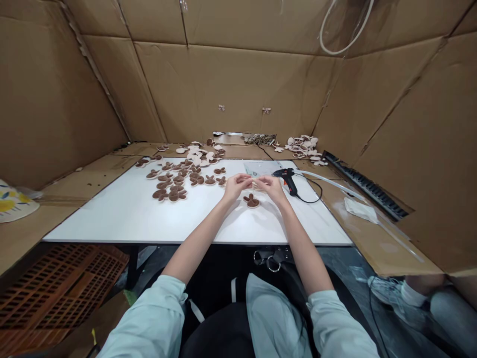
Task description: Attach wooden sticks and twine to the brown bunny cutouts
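Observation:
Both my hands meet over the middle of the white table [122, 214]. My left hand [235, 185] and my right hand [271, 187] are closed in pinches on a small pale straw-like bundle [255, 185] held between them. Just below, a brown and cream rabbit-shaped piece [252, 201] lies flat on the table, not touched by either hand. A black glue gun [286, 175] lies just right of my right hand, its cable curling off to the right.
Several more brown rabbit-shaped pieces [175, 184] are spread at the table's back left, pale ones [303, 146] are heaped at the back right. A clear plastic bag [261, 167] lies behind my hands. Cardboard walls enclose the space. An orange crate [59, 288] sits at lower left; another person's shoe [387, 291] is at lower right.

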Action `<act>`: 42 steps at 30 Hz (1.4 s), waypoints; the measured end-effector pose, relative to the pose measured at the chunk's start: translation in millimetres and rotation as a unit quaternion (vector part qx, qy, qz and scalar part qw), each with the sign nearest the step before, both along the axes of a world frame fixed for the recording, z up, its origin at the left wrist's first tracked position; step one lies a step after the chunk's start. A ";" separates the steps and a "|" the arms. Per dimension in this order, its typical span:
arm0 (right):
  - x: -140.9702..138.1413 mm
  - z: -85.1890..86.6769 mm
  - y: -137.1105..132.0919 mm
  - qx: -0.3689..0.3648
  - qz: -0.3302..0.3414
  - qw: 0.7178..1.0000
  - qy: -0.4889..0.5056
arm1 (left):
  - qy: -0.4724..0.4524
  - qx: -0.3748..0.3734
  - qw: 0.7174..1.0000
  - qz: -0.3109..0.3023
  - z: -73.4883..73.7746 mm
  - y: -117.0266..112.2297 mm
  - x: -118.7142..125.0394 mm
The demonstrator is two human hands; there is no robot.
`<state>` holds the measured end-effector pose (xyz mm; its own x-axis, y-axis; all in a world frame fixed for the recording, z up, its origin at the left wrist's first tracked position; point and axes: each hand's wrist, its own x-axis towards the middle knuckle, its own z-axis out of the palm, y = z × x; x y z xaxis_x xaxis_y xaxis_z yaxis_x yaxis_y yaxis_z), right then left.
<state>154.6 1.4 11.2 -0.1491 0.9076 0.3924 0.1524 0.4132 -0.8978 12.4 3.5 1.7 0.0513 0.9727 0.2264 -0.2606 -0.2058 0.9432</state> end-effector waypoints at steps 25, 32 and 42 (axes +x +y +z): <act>1.3 -10.0 9.9 0.015 -0.016 1.000 -0.018 | -0.097 -0.198 0.966 -0.133 -1.4 -1.5 1.4; -3.5 -5.6 6.4 -0.035 0.019 0.999 0.022 | -0.099 -0.223 0.958 -0.151 3.5 -3.6 0.1; -13.1 -10.7 8.3 -0.114 0.046 0.988 0.090 | -0.124 -0.253 0.950 -0.133 5.2 -3.2 2.3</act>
